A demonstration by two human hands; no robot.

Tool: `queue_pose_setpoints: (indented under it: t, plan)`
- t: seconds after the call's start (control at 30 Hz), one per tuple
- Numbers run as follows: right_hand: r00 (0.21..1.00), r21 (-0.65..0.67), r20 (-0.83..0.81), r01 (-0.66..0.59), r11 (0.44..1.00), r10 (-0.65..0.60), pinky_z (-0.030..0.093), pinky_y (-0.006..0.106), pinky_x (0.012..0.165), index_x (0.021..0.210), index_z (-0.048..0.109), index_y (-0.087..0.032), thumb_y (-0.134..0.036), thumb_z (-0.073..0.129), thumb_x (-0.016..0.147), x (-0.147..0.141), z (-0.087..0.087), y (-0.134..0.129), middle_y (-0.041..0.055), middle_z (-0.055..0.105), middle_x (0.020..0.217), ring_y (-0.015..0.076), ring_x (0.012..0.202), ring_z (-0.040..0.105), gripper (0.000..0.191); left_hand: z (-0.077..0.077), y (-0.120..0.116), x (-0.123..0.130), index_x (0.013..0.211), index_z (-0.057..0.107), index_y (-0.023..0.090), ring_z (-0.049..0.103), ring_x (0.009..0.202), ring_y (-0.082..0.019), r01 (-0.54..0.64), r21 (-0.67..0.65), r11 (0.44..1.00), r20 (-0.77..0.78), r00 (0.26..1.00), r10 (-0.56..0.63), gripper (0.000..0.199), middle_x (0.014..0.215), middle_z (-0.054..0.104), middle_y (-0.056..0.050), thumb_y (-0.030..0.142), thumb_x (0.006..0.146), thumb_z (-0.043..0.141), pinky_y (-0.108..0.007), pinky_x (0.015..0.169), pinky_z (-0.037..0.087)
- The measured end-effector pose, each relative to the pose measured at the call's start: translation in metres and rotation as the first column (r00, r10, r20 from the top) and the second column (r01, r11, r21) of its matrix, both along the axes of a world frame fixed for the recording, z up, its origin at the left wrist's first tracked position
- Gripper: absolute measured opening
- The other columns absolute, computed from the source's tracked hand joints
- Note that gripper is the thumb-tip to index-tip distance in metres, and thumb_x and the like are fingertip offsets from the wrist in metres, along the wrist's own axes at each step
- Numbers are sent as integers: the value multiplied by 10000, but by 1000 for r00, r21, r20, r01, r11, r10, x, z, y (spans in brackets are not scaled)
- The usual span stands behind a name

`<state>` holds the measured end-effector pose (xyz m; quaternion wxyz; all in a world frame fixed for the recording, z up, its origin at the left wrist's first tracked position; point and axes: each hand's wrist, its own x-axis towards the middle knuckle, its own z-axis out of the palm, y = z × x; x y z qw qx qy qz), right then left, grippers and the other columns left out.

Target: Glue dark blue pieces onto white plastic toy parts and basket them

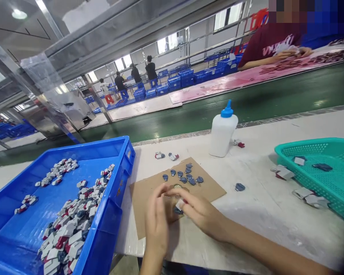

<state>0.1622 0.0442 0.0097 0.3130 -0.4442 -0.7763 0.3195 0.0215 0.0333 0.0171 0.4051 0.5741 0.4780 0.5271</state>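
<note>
My right hand [202,215] reaches in from the right over the brown cardboard sheet [149,191]. Its fingers pinch a small white-and-dark-grey plastic piece [179,205]. Close beside it, my left hand [157,214] is curved, slightly blurred, with fingers apart from its palm and nothing visible in it. The fingertips of both hands come close together above the sheet. Just behind them shows a round gold-edged thing [177,186], mostly hidden. Several dark grey moulded pieces [189,177] lie loose on the far part of the cardboard.
A blue crate [126,164] with many white, red and grey pieces stands left. Behind the cardboard is a white squeeze bottle [223,133] with a blue cap. A green basket [318,143] sits right, pieces beside it. Beyond runs a green conveyor belt [154,128]; a co-worker [263,49] works across it.
</note>
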Motion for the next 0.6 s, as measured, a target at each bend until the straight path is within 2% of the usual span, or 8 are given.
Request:
queue_pose_setpoints:
  t: [0.03, 0.07, 0.13, 0.27, 0.43, 0.53, 0.6]
  plan:
    - [984, -170, -179, -18, 985, -13, 329, 222, 482, 1035, 446, -196, -232, 275, 796, 2, 5, -9, 2, 486, 663, 118, 543, 420, 297, -2, -5, -2, 1087, 535, 173, 515, 1050, -190, -80, -35, 996, 111, 990, 84, 436, 1097, 589, -79, 468, 868, 302, -336, 910, 390]
    - [933, -323, -357, -75, 943, -48, 293, 208, 451, 1028, 434, -197, -257, 274, 785, 3, 9, -18, -11, 447, 628, 104, 503, 373, 297, -3, -11, -3, 1064, 541, 165, 538, 1013, -194, -127, -68, 990, 185, 973, 138, 461, 1052, 607, -83, 499, 857, 300, -335, 872, 415]
    - [795, -483, -591, -215, 849, -135, 222, 195, 419, 975, 425, -194, -326, 304, 754, 1, 13, -34, -40, 352, 553, 85, 449, 275, 284, -4, -22, -3, 1024, 559, 155, 566, 955, -197, -142, -90, 986, 226, 961, 159, 468, 989, 628, -85, 520, 840, 330, -325, 813, 443]
    - [607, -528, -754, -333, 781, -251, 186, 197, 423, 915, 423, -193, -411, 382, 738, -8, 14, -53, -49, 330, 544, 69, 438, 234, 283, 3, -41, 4, 1000, 585, 166, 584, 917, -178, -74, -49, 996, 187, 979, 82, 420, 969, 636, -69, 477, 858, 342, -289, 784, 472]
    - [393, -507, -854, -475, 720, -342, 158, 203, 416, 870, 408, -191, -411, 363, 809, -14, 16, -58, -71, 257, 472, 65, 404, 160, 232, 9, -48, 12, 974, 599, 205, 586, 916, -139, -34, 2, 999, 119, 992, 33, 302, 993, 629, -29, 380, 880, 372, -217, 767, 481]
    - [357, -512, -857, -518, 685, -371, 156, 209, 419, 861, 402, -192, -408, 340, 824, -13, 16, -58, -74, 249, 461, 64, 392, 151, 228, 7, -48, 13, 963, 600, 206, 584, 914, -140, -33, -33, 999, 121, 992, 36, 289, 1000, 624, -28, 370, 880, 377, -219, 774, 476]
    - [373, -524, -849, -517, 676, -374, 165, 209, 421, 863, 409, -192, -410, 337, 821, -12, 14, -56, -72, 256, 465, 65, 393, 161, 233, 5, -47, 12, 949, 602, 201, 573, 925, -142, -46, -71, 996, 112, 992, 54, 285, 1000, 619, -30, 372, 877, 385, -225, 790, 465]
